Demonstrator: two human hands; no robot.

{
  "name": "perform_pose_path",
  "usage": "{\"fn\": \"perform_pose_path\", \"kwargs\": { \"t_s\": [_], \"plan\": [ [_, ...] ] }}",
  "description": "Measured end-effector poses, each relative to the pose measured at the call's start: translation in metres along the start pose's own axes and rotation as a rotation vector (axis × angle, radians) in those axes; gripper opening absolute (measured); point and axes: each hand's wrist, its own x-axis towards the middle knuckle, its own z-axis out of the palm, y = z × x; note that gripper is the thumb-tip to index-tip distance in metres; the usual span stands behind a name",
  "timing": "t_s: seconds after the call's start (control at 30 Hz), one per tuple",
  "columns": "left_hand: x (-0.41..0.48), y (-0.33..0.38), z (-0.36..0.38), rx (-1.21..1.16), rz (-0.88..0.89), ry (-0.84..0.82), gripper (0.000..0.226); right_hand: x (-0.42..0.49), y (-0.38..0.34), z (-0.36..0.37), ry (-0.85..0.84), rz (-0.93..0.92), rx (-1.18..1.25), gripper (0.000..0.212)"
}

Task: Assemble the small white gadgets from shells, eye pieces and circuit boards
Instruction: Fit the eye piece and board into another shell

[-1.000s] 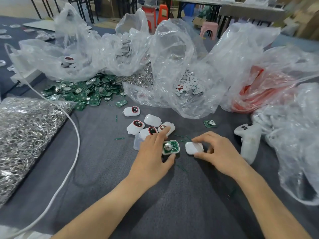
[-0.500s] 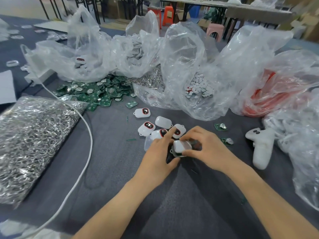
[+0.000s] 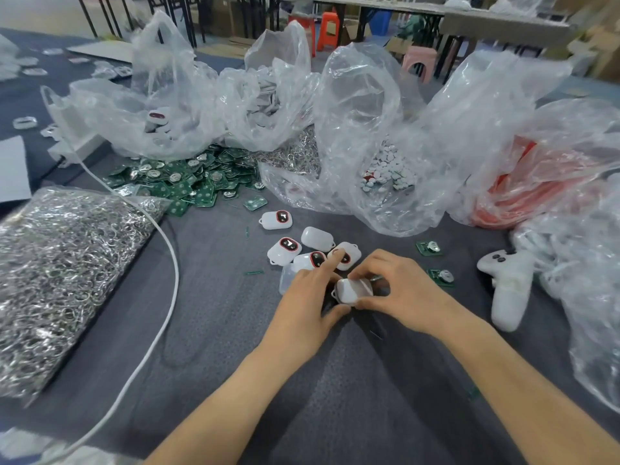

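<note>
Both hands meet over a small white shell point(image 3: 354, 290) low on the grey cloth. My left hand point(image 3: 307, 305) grips its left side, thumb under it and index finger stretched forward. From the right, my right hand point(image 3: 404, 290) pinches the shell between fingers and thumb. What lies under the shell is hidden. Just behind the hands sit several finished white gadgets point(image 3: 284, 250) with red-ringed eye pieces. A heap of green circuit boards point(image 3: 188, 182) lies at the back left. Two loose boards point(image 3: 428, 247) rest to the right.
Clear plastic bags point(image 3: 355, 129) of parts stand across the back, one holding white buttons point(image 3: 389, 169). A bag of metal rings point(image 3: 57, 263) fills the left. A white cable point(image 3: 167, 263) curves over the cloth. A white game controller point(image 3: 506, 290) lies right, beside more bags.
My right hand brought the white shell over onto the board held in my left hand, and both hands now close on it. The camera view shifted left.
</note>
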Motion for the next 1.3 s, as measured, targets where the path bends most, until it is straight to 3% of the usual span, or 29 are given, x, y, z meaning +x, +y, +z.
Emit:
{"fn": "perform_pose_path", "kwargs": {
  "t_s": [0.2, 0.43, 0.73, 0.93, 1.13, 1.3],
  "plan": [
    [0.002, 0.004, -0.001, 0.052, -0.037, -0.016, 0.036, 0.007, 0.0, -0.004, -0.044, 0.045, -0.018, 0.029],
    [0.019, 0.009, -0.011, 0.012, -0.197, -0.092, 0.03, 0.01, -0.001, -0.002, -0.068, 0.111, 0.028, 0.03],
    [0.021, 0.017, -0.014, 0.189, -0.13, -0.168, 0.024, 0.004, 0.0, 0.003, -0.03, 0.144, 0.047, 0.034],
    [0.018, 0.016, -0.015, 0.158, -0.107, -0.146, 0.025, 0.004, 0.005, 0.007, 0.025, 0.27, 0.258, 0.017],
    [0.013, 0.016, -0.014, 0.021, -0.08, -0.115, 0.025, -0.006, 0.007, 0.017, 0.057, 0.242, 0.329, 0.008],
    [0.029, 0.015, -0.007, -0.312, -0.191, -0.004, 0.012, -0.009, 0.01, 0.019, 0.31, 0.149, 0.525, 0.017]
  ]
}}
